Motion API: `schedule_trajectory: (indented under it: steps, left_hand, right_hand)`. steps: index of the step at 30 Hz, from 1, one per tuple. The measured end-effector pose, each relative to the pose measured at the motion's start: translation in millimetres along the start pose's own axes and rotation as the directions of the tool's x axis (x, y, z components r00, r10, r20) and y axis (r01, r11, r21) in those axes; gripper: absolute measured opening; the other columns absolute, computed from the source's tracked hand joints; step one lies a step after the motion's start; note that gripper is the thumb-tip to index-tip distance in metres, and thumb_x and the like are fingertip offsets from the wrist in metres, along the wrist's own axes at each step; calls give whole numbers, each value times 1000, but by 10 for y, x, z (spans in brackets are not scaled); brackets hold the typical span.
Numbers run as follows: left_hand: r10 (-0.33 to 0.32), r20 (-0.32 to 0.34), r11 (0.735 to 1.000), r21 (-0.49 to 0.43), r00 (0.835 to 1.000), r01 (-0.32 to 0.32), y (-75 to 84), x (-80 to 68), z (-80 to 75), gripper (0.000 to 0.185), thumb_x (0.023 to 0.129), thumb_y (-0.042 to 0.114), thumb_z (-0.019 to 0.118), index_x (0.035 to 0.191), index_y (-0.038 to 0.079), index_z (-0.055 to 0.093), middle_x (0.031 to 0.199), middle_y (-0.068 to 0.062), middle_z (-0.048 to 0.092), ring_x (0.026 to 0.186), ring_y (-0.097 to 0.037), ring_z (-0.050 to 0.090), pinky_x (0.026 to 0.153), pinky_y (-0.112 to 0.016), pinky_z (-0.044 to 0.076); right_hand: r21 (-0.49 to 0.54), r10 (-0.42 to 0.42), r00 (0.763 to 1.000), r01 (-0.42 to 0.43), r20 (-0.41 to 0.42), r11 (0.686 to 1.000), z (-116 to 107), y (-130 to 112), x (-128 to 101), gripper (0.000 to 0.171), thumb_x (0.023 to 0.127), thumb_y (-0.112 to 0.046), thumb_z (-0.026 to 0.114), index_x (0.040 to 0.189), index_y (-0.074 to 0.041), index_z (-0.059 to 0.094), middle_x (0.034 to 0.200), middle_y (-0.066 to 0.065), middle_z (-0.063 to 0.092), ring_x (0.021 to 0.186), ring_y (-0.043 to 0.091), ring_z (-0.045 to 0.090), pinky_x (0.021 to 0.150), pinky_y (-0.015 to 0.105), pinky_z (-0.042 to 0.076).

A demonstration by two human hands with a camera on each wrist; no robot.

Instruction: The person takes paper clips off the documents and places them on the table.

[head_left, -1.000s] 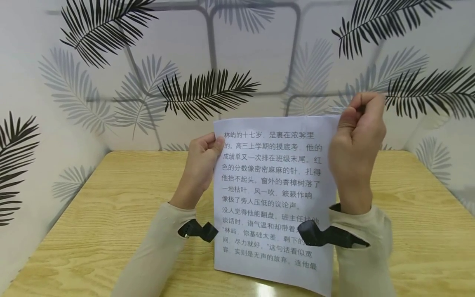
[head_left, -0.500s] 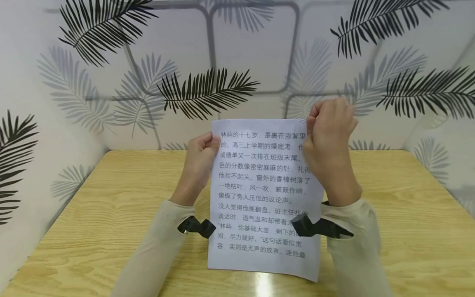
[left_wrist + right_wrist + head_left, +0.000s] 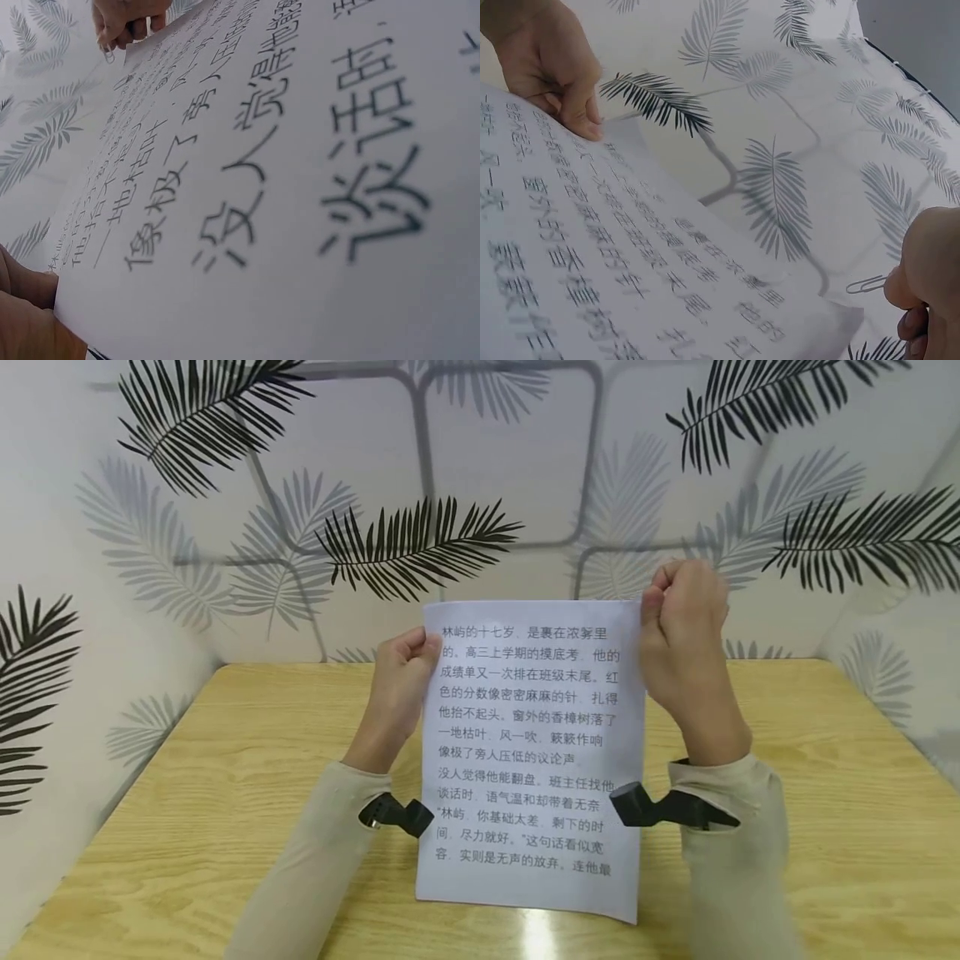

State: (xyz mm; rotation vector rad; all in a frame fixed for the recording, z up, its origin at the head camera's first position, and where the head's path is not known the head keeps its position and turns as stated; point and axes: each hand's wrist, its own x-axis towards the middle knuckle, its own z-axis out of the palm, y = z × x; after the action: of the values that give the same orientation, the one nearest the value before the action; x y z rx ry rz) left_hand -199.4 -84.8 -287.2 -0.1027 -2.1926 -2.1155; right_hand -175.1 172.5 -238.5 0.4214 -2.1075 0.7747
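Printed sheet upright at frame centre over wooden bench, left hand pinching its left edge, right hand pinching top right corner with a paper clip.

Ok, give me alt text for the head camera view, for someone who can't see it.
Two hands hold a printed sheet of Chinese text upright over a wooden table: the left hand pinches its left edge, the right hand grips the top right corner. Behind is a wall patterned with palm leaves.
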Motion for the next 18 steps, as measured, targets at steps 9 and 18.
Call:
schedule_trajectory:
  steps: [9,18]
  left_hand:
    - [-4,0,1000,3,1000,4,-44,30,27,30,103,14,45,124,-1,60,94,-14,64,72,-16,63,62,-20,53]
    - [2,-29,1000,15,1000,-1,-25,25,9,29,103,14,45,122,0,61,90,-12,63,68,-15,62,58,-20,52]
  right_hand:
    - [-11,188,976,-188,109,982,-379,588,-149,12,91,11,36,79,7,38,79,14,32,83,41,31,77,49,24]
    - [-208,456,671,-420,585,884,-529,1325,-421,35,100,-9,21,66,-8,29,58,3,27,48,17,26,51,31,27]
